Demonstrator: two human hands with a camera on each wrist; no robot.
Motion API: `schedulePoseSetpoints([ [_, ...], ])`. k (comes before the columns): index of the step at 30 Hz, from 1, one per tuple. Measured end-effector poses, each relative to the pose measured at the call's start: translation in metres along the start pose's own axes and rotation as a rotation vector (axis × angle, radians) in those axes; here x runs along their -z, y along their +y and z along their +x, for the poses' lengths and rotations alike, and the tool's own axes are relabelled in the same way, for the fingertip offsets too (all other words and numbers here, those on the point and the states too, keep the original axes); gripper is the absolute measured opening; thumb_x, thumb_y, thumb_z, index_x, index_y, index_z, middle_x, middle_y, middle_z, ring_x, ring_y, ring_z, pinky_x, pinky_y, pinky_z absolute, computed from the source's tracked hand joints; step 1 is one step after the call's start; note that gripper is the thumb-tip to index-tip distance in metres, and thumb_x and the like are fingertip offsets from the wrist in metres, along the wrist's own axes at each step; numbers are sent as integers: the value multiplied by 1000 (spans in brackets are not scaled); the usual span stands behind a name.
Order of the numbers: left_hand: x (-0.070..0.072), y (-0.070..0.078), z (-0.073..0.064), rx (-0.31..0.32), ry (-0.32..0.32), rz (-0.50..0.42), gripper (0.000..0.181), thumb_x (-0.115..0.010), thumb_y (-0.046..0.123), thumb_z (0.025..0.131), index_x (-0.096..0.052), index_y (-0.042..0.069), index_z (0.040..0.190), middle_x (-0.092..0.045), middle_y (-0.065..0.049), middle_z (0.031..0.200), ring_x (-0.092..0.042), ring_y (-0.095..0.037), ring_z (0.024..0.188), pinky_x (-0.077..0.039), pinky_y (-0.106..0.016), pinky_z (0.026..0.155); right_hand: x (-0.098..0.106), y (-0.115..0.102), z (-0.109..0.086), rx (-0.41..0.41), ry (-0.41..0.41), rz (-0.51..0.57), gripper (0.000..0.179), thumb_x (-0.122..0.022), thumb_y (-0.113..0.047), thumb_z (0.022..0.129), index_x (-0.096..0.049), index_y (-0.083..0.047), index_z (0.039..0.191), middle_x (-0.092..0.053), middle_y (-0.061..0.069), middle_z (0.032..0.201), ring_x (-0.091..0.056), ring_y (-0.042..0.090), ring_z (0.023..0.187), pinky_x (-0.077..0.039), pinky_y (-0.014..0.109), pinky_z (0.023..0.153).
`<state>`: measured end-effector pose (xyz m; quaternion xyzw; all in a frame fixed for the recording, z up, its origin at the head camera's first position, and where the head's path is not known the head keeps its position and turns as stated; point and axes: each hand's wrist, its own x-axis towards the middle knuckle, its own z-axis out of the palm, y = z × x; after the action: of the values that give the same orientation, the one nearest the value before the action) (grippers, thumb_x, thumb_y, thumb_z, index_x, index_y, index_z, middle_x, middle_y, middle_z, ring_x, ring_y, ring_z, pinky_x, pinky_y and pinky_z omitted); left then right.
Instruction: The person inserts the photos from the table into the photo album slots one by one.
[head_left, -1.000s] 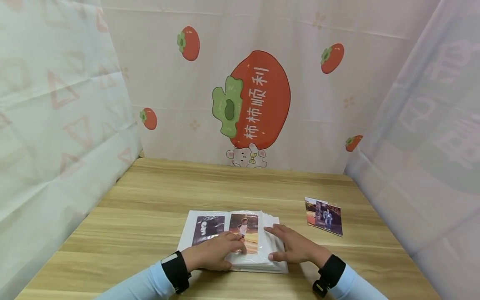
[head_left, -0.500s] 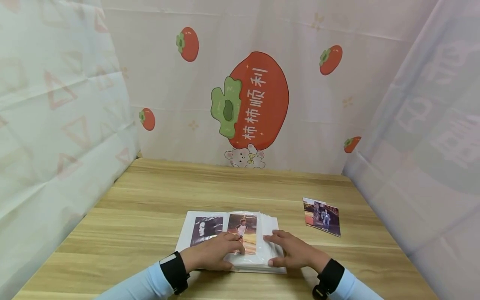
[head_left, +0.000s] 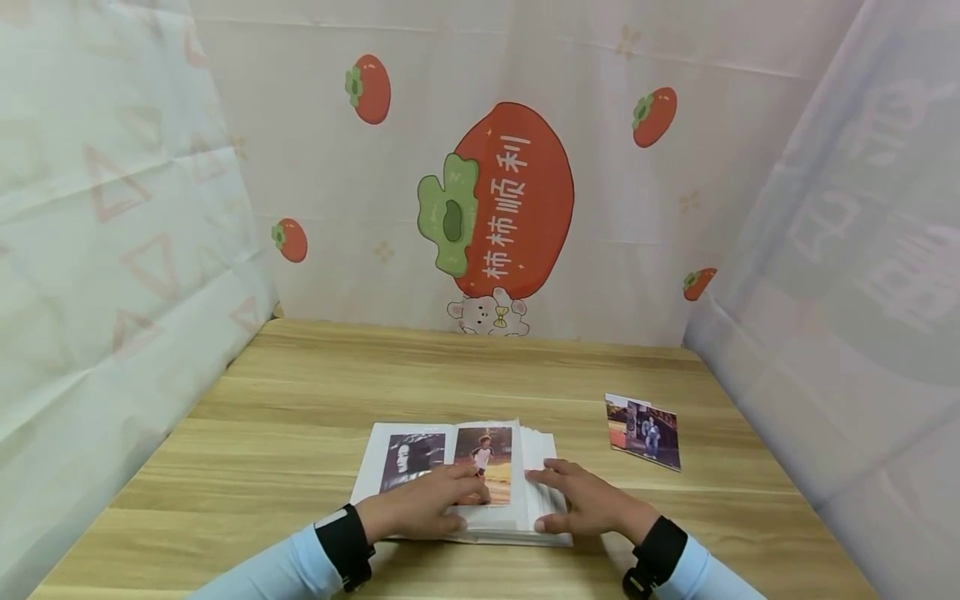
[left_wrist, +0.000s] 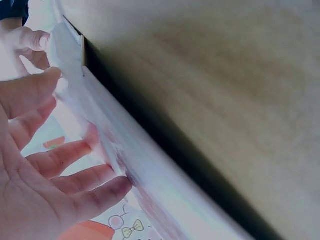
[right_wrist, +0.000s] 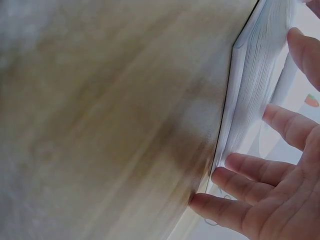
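Observation:
A white photo album (head_left: 372, 468) lies open on the table. Its left page holds a dark portrait photo (head_left: 414, 452); the right page shows a photo of a child in a white top (head_left: 482, 446). My left hand (head_left: 420, 504) rests across the lower middle of the spread, fingers extended and covering part of both photos. At the album's right side is my right hand (head_left: 592, 500), thumb and fingers spread against the page edges. In the right wrist view, the fingertips (right_wrist: 235, 160) meet the side of the thick page stack (right_wrist: 262, 60). Neither hand grips anything.
Two loose photos (head_left: 651, 433) overlap on the wood-grain table (head_left: 300, 400) to the right, beyond my right hand. A white curtain (head_left: 322, 150) printed with persimmons stands behind the table, with fabric walls at both sides.
Both hands stay nearly in place on the album. The right page's free edge now stands slightly lifted from the stack. The head view has shifted a little.

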<state>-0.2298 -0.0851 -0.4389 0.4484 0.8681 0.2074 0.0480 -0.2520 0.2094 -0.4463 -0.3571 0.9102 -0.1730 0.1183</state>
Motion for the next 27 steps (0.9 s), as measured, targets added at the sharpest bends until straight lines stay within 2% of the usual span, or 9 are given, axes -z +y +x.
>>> schedulePoseSetpoints([
  [3, -2, 0, 1, -13, 36, 4, 38, -65, 14, 80, -54, 21, 116, -51, -4, 125, -47, -22, 116, -39, -41, 94, 0, 0, 0, -2, -6, 4, 72, -59, -57, 82, -46, -13, 138, -38, 24, 138, -38, 39, 124, -35, 55, 94],
  [6, -3, 0, 1, 11, 51, -5, 43, -65, 15, 78, -52, 19, 119, -53, 0, 121, -50, -16, 108, -43, -37, 90, 0, 0, 0, 0, -8, 12, 72, -58, -57, 83, -46, -12, 138, -37, 25, 138, -37, 40, 124, -34, 56, 94],
  [11, -3, 3, -2, 83, 95, 15, 66, -65, 18, 77, -38, 11, 137, -52, -8, 127, -52, -15, 106, -45, -36, 87, -2, 0, 0, 20, -1, 16, 72, -60, -55, 83, -46, -10, 137, -37, 27, 137, -38, 42, 123, -34, 58, 92],
  [15, -3, 6, -7, 91, 164, -26, 88, -66, 15, 75, -17, 14, 148, -50, -13, 123, -53, -13, 81, -47, -28, 70, -3, 0, -1, 17, 3, 20, 71, -61, -54, 82, -47, -11, 137, -37, 26, 137, -38, 42, 123, -34, 57, 93],
  [17, -4, 7, -10, 71, 216, -60, 96, -67, 10, 72, -11, 18, 149, -49, -10, 112, -44, -7, 65, -43, -22, 59, -3, 0, -1, 10, 3, 23, 71, -61, -54, 82, -47, -11, 137, -37, 26, 137, -37, 41, 123, -34, 57, 93],
  [19, -4, 7, -13, 71, 251, -72, 99, -67, 6, 71, -9, 23, 149, -45, -6, 107, -38, -4, 59, -40, -20, 53, -2, 0, -1, 5, 4, 21, 71, -62, -54, 82, -47, -11, 137, -38, 25, 137, -37, 41, 123, -34, 57, 93],
  [22, -4, 7, -17, 71, 295, -69, 98, -67, 3, 68, -14, 24, 148, -40, -3, 102, -35, -4, 59, -39, -19, 49, -1, 0, -2, -1, 4, 18, 72, -62, -54, 81, -47, -11, 137, -37, 25, 137, -37, 41, 123, -34, 57, 93],
  [27, -1, 8, -23, 105, 329, -52, 88, -70, 15, 73, -22, 16, 145, -43, -6, 114, -45, -11, 72, -43, -23, 60, 0, -2, -2, -4, 0, 32, 72, -62, -53, 82, -46, -11, 137, -36, 26, 137, -37, 41, 123, -33, 57, 93],
])
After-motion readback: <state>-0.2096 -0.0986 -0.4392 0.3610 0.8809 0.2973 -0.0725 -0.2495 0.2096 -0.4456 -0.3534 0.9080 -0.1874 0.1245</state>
